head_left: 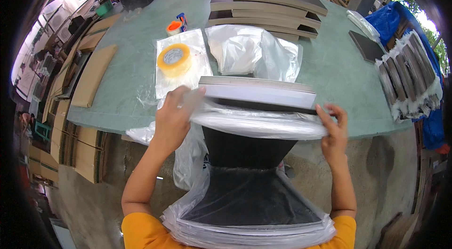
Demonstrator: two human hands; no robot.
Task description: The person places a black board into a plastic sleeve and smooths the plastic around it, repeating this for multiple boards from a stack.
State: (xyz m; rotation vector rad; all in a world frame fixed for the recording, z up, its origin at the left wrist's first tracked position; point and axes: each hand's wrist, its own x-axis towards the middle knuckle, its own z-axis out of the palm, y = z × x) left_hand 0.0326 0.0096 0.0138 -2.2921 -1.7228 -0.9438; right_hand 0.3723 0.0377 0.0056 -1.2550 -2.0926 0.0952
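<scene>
A pale-edged panel (256,92) lies across the near edge of the green table, with a dark strip along its near side. Bunched clear plastic film (263,124) runs just in front of it. My left hand (172,119) is closed at the left end of the film, its fingertips blurred. At the right end, my right hand (333,131) pinches the film close to the panel's corner. Below hangs a black sheet-like surface (249,197), edged by more gathered plastic (254,232) against my body.
On the green table (127,65) are a yellow tape roll (173,60), an orange tape dispenser (175,27), crumpled plastic bags (254,49) and stacked dark panels (278,2). Wrapped panels (409,75) lean at right. Cardboard pieces (94,77) line the left side.
</scene>
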